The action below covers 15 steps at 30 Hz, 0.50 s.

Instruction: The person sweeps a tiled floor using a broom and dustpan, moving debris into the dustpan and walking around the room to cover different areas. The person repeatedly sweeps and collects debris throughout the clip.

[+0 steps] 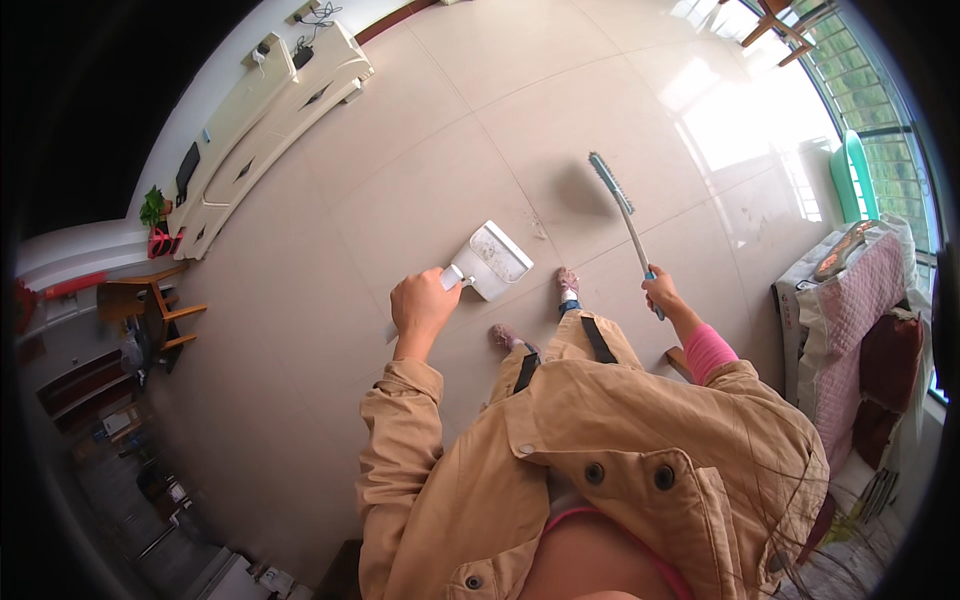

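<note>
My left hand (426,304) is closed around the handle of a white dustpan (493,260), whose pan holds scattered bits of debris. To the right, my right hand (658,289) grips the handle of a long-handled brush (613,184) with a blue head and bristles. The brush head casts a soft shadow on the pale tiled floor (420,172). Small specks of dirt (538,226) lie on the floor between the dustpan and the brush. Below the dustpan and brush are my two shoes, on the tiles.
A cream low cabinet (262,142) runs along the upper left wall. Wooden chairs stand at the left (161,307) and upper right (772,28). At the right, quilted pink bedding (855,322) lies piled near a turquoise plastic basin (853,176) and a window.
</note>
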{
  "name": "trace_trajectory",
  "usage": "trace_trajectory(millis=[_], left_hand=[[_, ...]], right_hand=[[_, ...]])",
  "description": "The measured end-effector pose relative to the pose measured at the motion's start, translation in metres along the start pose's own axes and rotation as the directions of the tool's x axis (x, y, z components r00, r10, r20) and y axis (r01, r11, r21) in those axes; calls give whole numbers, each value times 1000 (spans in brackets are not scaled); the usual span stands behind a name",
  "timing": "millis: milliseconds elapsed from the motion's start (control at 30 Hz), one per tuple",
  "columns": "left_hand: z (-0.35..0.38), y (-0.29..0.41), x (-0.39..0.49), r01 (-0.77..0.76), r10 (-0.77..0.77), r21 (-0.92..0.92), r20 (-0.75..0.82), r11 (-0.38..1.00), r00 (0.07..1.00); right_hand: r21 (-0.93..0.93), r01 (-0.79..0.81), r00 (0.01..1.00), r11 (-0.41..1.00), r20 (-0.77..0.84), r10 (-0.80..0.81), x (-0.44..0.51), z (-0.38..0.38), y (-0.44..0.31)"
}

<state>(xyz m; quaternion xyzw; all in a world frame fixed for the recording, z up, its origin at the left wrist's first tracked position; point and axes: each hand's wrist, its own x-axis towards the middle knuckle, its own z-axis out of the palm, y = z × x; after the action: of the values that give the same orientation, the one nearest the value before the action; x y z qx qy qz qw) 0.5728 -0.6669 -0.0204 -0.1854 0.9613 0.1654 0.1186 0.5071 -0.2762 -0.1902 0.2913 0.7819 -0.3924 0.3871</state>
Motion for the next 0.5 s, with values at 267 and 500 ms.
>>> trace_trajectory(millis=[267,500], left_hand=[[1,-2,-3,-45,45,-8,35,999,998],[3,-2,0,-98,97,14,41,995,994]], right_hand=[[111,-67,996,992,64,60,29,90,22],[-35,-89,959,995,267,96,-58,212,56]])
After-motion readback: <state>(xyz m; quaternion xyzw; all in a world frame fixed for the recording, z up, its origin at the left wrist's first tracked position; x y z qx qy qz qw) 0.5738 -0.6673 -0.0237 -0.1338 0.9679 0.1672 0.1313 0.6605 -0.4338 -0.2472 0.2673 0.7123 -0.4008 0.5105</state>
